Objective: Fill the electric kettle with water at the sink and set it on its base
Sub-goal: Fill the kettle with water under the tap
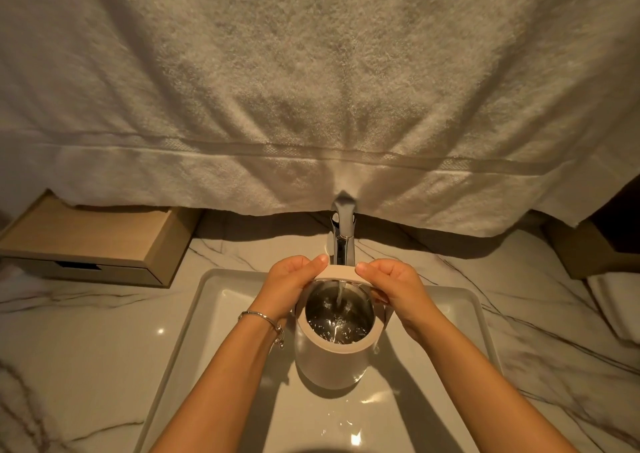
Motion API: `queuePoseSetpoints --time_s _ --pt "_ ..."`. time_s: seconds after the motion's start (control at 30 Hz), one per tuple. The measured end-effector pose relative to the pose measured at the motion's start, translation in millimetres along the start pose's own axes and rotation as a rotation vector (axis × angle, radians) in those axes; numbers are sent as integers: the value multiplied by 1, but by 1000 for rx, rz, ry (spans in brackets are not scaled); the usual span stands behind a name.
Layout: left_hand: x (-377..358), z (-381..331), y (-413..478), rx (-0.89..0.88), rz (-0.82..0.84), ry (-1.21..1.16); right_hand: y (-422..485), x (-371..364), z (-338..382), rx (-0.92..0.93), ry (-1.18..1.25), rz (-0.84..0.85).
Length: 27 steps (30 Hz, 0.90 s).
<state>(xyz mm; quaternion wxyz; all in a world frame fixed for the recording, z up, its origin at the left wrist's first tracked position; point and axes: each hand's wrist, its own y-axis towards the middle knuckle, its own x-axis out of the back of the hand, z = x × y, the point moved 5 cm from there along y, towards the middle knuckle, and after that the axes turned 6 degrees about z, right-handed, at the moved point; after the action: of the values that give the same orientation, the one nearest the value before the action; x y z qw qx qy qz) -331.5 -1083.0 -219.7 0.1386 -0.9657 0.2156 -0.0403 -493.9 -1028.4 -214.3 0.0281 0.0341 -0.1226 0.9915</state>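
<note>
A pale electric kettle [325, 359] stands tilted in the white rectangular sink [221, 300], its lid [341, 272] swung open at the back. Water runs from the chrome tap [343, 234] into the kettle's steel inside, where it splashes. My left hand [291, 283] grips the kettle's upper left side with the thumb on the open lid. On the upper right, my right hand [391, 286] holds the rim and lid. A silver bracelet [263, 321] circles my left wrist. The kettle's base is not in view.
A large white towel [311, 89] hangs over the wall behind the tap and covers its top. A wooden drawer box [90, 245] sits at the back left of the marble counter [86, 348]. Another box [588, 248] and folded white cloth [616, 303] lie at the right.
</note>
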Motion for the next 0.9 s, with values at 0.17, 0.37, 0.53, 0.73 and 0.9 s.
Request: queuePoseSetpoints --time_s 0.17,0.37,0.53,0.73,0.9 --pt "0 0 2 5 1 -47 1 -2 0 -7 8 8" --pt "0 1 1 29 -19 -21 3 0 1 -24 -18 13" --pt "-1 1 1 37 -22 -21 2 -1 1 -23 -19 14" --pt "-1 -1 1 32 -22 -37 2 0 3 -16 -16 9" --pt "-3 -3 0 13 -12 -79 2 -1 4 -4 1 12"
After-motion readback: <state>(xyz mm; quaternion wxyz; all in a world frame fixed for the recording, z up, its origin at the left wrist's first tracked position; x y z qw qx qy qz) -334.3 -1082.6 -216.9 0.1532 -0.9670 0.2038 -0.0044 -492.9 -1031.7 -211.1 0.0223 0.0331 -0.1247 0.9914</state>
